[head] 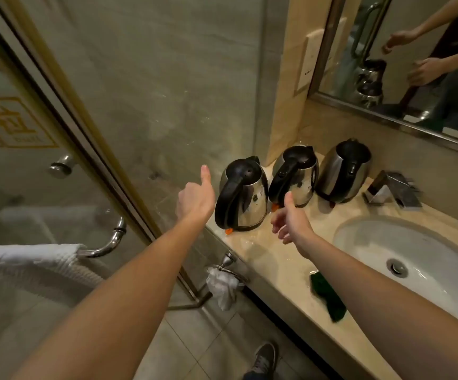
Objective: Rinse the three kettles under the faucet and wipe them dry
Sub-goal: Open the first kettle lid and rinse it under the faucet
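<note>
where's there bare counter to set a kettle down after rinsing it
Largest free patch: counter between the near kettle, the basin and the green cloth. A narrow gap lies between the far kettle and the faucet. The back left corner is crowded, the middle kettle close between the other two.

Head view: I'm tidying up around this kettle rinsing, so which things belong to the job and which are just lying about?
Job: left kettle, middle kettle, right kettle, faucet, sink, green cloth (likely for wiping).
Lying about: white towel, crumpled white rag, mirror.
</note>
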